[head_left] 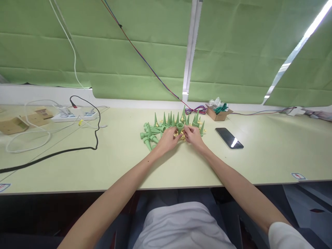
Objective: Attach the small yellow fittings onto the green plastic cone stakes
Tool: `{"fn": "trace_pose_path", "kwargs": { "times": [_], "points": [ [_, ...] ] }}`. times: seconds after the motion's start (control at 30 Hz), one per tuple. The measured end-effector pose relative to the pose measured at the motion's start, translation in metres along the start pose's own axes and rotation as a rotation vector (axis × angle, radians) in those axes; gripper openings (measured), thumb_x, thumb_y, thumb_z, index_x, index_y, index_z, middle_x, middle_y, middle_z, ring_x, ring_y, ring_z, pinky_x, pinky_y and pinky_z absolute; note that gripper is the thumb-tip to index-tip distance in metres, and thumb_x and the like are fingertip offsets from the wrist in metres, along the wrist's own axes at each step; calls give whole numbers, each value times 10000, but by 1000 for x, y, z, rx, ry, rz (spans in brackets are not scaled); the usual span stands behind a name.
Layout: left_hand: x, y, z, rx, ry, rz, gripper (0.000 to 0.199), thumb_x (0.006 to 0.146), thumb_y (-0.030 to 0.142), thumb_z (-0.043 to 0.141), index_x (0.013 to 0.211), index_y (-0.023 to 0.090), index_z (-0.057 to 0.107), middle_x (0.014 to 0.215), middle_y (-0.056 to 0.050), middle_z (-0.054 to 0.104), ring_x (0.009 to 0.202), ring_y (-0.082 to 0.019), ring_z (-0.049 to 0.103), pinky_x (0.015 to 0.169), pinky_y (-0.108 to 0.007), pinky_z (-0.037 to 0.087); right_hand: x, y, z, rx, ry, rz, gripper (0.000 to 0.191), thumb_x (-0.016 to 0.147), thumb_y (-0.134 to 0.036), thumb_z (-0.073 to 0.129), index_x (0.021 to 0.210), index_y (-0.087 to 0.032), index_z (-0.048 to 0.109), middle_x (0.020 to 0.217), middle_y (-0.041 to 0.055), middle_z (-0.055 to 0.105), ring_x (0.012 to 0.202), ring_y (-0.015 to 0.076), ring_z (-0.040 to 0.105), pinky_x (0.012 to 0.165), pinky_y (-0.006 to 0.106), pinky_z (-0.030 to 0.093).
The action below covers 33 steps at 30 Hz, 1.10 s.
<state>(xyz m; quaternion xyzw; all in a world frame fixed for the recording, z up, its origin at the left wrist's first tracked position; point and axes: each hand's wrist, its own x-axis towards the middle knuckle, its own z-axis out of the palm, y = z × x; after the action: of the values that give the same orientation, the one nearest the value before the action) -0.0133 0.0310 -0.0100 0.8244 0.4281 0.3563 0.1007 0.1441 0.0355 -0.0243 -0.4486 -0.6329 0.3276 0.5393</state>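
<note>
Between my two hands a green cone-shaped piece (180, 126) is held with its round open end up. The curled fingers of my left hand (169, 137) are round its left side. My right hand (192, 135) is closed at its right side, with the fingertips pinched near the rim; whether a small part is between them is too small to tell. Around and behind my hands are several green cones (164, 119) standing point up, and others (147, 142) lie on the left. Small yellow pieces (183, 137) lie among them, partly hidden by my hands.
A black phone (229, 138) lies to the right on the pale table (116, 166). Behind it is a small cardboard box (217, 116) with plastic and green material. At the left are a power strip (75, 116), cables and cardboard pieces (12, 125).
</note>
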Motion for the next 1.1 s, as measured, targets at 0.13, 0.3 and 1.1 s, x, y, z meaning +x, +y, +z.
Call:
{"fn": "trace_pose_path", "kwargs": {
  "times": [0.13, 0.3, 1.1],
  "points": [
    [1, 2, 0, -191, 10, -135, 34, 880, 217, 527, 869, 186, 532, 950, -81, 680, 667, -169, 612, 630, -311, 481, 0, 0, -1, -57, 58, -49, 540, 841, -716, 460, 625, -221, 461, 499, -24, 371, 483, 130, 380, 442, 264, 285],
    [8, 6, -6, -740, -75, -569, 350, 969, 406, 394, 739, 170, 514, 805, -85, 651, 552, -162, 630, 454, -273, 466, -2, -3, -1, -81, 24, -114, 481, 896, -621, 468, 648, -209, 489, 527, -20, 404, 521, 132, 393, 489, 268, 305],
    [4, 7, -10, -939, -216, -500, 392, 916, 487, 551, 1054, 124, 608, 732, -59, 629, 549, -175, 620, 446, -278, 483, -6, -1, 0, -12, -86, -128, 499, 896, -626, 487, 620, -220, 398, 514, -38, 369, 485, 114, 343, 468, 270, 274]
  ]
}}
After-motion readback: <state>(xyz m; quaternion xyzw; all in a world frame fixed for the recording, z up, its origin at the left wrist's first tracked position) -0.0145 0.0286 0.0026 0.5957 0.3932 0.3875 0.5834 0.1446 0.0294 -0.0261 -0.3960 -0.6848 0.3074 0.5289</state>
